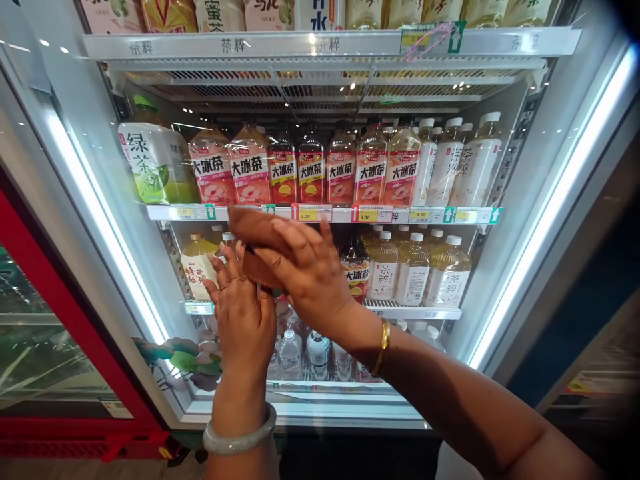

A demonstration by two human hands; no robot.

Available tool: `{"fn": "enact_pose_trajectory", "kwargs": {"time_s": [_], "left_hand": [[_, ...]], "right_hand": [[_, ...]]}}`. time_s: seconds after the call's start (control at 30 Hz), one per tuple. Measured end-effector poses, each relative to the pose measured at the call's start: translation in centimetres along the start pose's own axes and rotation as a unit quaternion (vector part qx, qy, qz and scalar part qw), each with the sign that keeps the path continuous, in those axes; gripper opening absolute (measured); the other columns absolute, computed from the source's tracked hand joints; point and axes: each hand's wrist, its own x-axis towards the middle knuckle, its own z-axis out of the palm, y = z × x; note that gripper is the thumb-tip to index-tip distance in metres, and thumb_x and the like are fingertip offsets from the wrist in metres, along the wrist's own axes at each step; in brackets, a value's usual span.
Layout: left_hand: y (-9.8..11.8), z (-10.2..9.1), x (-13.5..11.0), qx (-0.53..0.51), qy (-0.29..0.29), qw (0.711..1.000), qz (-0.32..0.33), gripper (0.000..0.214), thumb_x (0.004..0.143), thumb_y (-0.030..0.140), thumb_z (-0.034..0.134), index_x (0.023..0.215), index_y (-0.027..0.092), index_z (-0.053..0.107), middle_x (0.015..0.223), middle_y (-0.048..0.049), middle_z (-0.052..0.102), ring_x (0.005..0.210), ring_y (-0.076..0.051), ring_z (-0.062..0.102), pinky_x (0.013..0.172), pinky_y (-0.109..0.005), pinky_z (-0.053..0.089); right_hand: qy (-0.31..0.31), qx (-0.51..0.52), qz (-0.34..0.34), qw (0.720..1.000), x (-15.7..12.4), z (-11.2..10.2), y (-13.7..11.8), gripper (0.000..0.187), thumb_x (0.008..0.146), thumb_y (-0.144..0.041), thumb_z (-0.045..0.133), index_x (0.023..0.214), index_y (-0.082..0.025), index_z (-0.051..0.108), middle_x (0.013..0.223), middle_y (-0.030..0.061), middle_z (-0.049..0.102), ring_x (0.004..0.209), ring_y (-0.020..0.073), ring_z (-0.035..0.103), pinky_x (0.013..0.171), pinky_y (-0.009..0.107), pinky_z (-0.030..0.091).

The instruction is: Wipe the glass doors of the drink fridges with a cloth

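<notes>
My right hand (317,277) grips a folded brown cloth (255,230), with its fingers bent over it. Part of the cloth hangs below those fingers. Just left of it, my left hand (243,303) is raised with its fingers stretched upward and apart, close to the cloth's lower edge. Whether the left fingertips touch the cloth or the glass, I cannot tell. Both hands are in front of the glass of a lit drinks cooler (325,217), covering part of its lower shelves.
Behind the glass stand iced tea bottles (341,167), a large green tea bottle (150,157) and clear bottles with white caps (413,270). Lotus-leaf decoration (185,360) shows at lower left. A red-framed cooler (75,307) stands at left. Bright light strips run along both sides.
</notes>
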Motion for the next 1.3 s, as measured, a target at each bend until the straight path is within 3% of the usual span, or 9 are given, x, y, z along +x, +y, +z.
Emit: {"fn": "enact_pose_trajectory", "kwargs": {"time_s": [0.2,0.33,0.47,0.63,0.73,0.87,1.0,1.13,1.3], "left_hand": [[-0.8,0.0,-0.3,0.004,0.006,1.0,0.003,0.066,0.104,0.026,0.043,0.167,0.023,0.023,0.176,-0.0107,0.014,0.164,-0.029,0.004,0.133,-0.059,0.003],[-0.5,0.4,-0.3,0.016,0.01,1.0,0.003,0.067,0.107,0.031,0.04,0.168,0.027,0.013,0.176,-0.0102,0.011,0.164,-0.028,0.004,0.132,-0.059,0.004],[-0.6,1.0,-0.5,0.018,0.027,0.999,0.012,0.068,0.107,0.029,0.042,0.168,0.028,0.013,0.176,-0.0096,0.016,0.164,-0.027,0.007,0.133,-0.058,0.007],[-1.3,1.2,-0.9,0.015,0.065,0.996,0.065,0.073,0.102,0.017,0.041,0.169,0.028,0.012,0.176,-0.0062,0.018,0.164,-0.025,0.008,0.135,-0.055,0.007],[-1.1,1.2,-0.5,0.008,0.059,0.996,0.065,0.073,0.104,0.019,0.039,0.168,0.031,0.008,0.176,-0.004,0.015,0.164,-0.024,0.009,0.134,-0.056,0.007],[-0.3,0.9,1.7,-0.007,0.055,0.998,0.039,0.07,0.107,0.028,0.042,0.168,0.034,0.008,0.176,-0.0036,0.015,0.164,-0.025,0.009,0.133,-0.058,0.009],[-0.2,0.2,5.0,0.003,0.077,0.995,0.056,0.07,0.106,0.027,0.04,0.168,0.033,0.008,0.176,-0.0051,0.017,0.164,-0.026,0.009,0.133,-0.06,0.009],[-0.3,-0.5,7.1,0.017,0.082,0.992,0.096,0.074,0.101,0.018,0.037,0.169,0.026,0.009,0.175,-0.0069,0.02,0.164,-0.025,0.009,0.134,-0.058,0.007],[0.3,-0.9,9.0,0.032,0.051,0.993,0.105,0.066,0.106,0.029,0.037,0.168,0.023,0.015,0.173,-0.0109,0.025,0.163,-0.027,0.018,0.133,-0.06,0.01]], "right_hand": [[-0.024,0.013,-0.059,0.998,-3.2,-0.8,0.2,0.034,0.097,-0.021,0.059,0.129,-0.03,0.066,0.152,0.0036,0.057,0.145,0.0204,0.045,0.135,0.052,0.012],[-0.019,0.0,-0.02,1.0,-1.1,-2.5,2.0,0.04,0.096,-0.025,0.062,0.136,-0.029,0.062,0.155,0.0071,0.054,0.146,0.0235,0.044,0.135,0.056,0.011],[-0.006,-0.004,-0.009,1.0,1.7,-1.8,2.1,0.045,0.096,-0.031,0.063,0.141,-0.028,0.059,0.159,0.0087,0.049,0.148,0.0263,0.041,0.134,0.058,0.014],[-0.019,0.004,-0.111,0.994,-0.3,-1.0,1.1,0.031,0.097,-0.028,0.062,0.128,-0.029,0.067,0.151,0.0047,0.057,0.145,0.0241,0.044,0.135,0.052,0.016],[-0.015,-0.002,-0.102,0.995,-1.3,-2.1,2.4,0.032,0.097,-0.026,0.063,0.128,-0.03,0.067,0.151,0.0041,0.058,0.146,0.0226,0.045,0.136,0.052,0.012],[-0.001,-0.022,-0.063,0.998,1.7,-3.8,4.4,0.038,0.098,-0.029,0.061,0.135,-0.03,0.063,0.157,0.0056,0.052,0.149,0.0227,0.042,0.135,0.052,0.012],[0.009,-0.029,-0.057,0.998,5.2,-3.2,4.0,0.04,0.098,-0.029,0.06,0.138,-0.029,0.061,0.156,0.0072,0.052,0.147,0.0255,0.042,0.132,0.053,0.022],[0.014,-0.03,-0.118,0.992,4.7,-2.2,3.5,0.035,0.098,-0.03,0.061,0.132,-0.03,0.065,0.152,0.0054,0.057,0.142,0.024,0.047,0.135,0.053,0.013],[0.006,-0.049,-0.12,0.992,4.9,-4.1,5.8,0.036,0.098,-0.029,0.062,0.133,-0.031,0.064,0.155,0.005,0.054,0.144,0.022,0.046,0.135,0.051,0.013]]}}
